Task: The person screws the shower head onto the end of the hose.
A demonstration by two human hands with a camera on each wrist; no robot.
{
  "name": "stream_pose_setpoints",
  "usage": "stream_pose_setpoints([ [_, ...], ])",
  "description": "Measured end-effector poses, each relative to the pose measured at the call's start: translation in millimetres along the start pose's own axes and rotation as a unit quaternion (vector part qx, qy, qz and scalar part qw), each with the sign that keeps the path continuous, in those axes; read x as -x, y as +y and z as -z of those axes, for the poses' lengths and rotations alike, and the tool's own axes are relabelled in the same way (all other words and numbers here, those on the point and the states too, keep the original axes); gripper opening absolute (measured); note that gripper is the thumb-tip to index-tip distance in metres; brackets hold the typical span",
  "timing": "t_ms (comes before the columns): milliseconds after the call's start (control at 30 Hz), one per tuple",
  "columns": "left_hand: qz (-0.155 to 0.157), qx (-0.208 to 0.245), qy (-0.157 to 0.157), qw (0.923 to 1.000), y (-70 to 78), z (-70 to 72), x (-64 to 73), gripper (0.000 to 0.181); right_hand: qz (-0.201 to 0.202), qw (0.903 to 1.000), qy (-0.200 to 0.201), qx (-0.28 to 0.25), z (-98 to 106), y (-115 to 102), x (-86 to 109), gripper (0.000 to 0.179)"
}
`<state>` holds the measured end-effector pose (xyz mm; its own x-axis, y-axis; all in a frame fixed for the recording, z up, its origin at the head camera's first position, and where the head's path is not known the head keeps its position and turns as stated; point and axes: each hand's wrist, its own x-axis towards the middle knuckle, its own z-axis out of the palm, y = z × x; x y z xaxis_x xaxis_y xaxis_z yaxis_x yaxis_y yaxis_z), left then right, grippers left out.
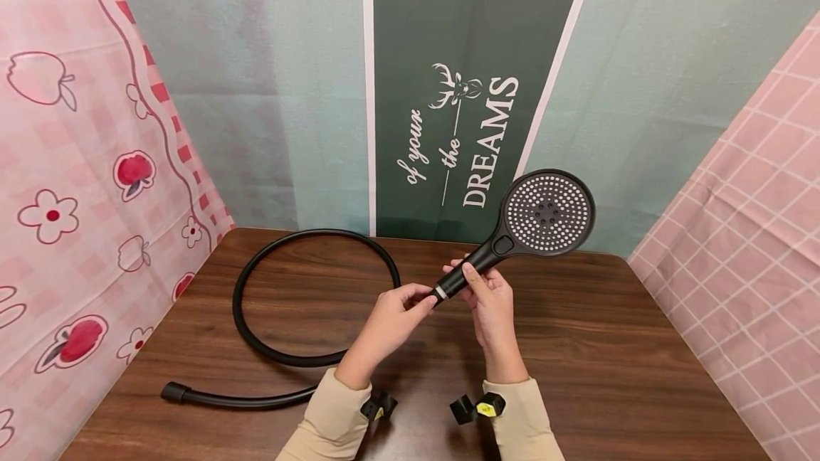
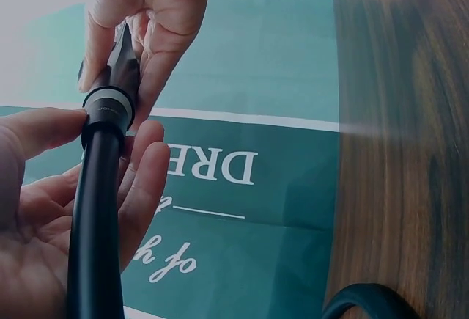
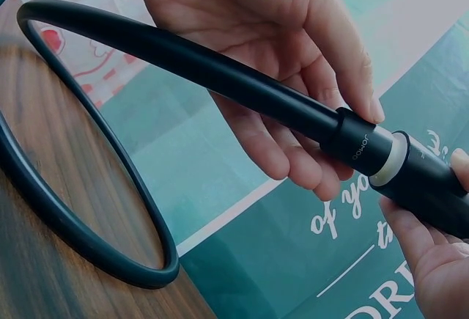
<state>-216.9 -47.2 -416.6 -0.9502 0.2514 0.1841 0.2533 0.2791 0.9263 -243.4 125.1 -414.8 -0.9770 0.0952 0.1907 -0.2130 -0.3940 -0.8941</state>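
My right hand (image 1: 492, 304) grips the handle of a black handheld shower head (image 1: 549, 212), held tilted over the table with its round, white-dotted spray face toward me. At the handle's lower end, my left hand (image 1: 391, 315) pinches the collar (image 3: 359, 141) of a black shower hose (image 1: 237, 304) between thumb and fingers. Collar and handle are in line, with a whitish ring (image 3: 390, 159) showing between them. From the collar the hose runs back past the left palm, as both wrist views show. Its other end (image 1: 173, 392) lies at the table's left front.
The hose makes a wide loop on the left half of the brown wooden table (image 1: 608, 347). A green cloth (image 1: 442, 27) with white lettering hangs behind it. Pink patterned cloths stand at the left (image 1: 83, 198) and right (image 1: 749, 233).
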Motion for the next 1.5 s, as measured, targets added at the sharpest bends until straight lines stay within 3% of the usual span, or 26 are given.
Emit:
stream_pose_setpoints([
  [667,-0.012,0.0,0.007,0.9999,-2.0,-3.2,0.2,0.028,-0.001,0.9999,0.006,-0.01,0.4,-0.6,0.4,0.012],
  [1200,0.003,0.005,0.012,0.9999,0.9,-1.8,0.1,0.03,0.0,1.0,0.005,-0.006,-0.7,-0.5,0.0,0.012],
  [1500,0.006,-0.002,-0.001,1.0,-0.8,0.2,-0.9,0.032,0.001,1.0,0.001,-0.005,-1.8,-1.6,0.9,0.012],
])
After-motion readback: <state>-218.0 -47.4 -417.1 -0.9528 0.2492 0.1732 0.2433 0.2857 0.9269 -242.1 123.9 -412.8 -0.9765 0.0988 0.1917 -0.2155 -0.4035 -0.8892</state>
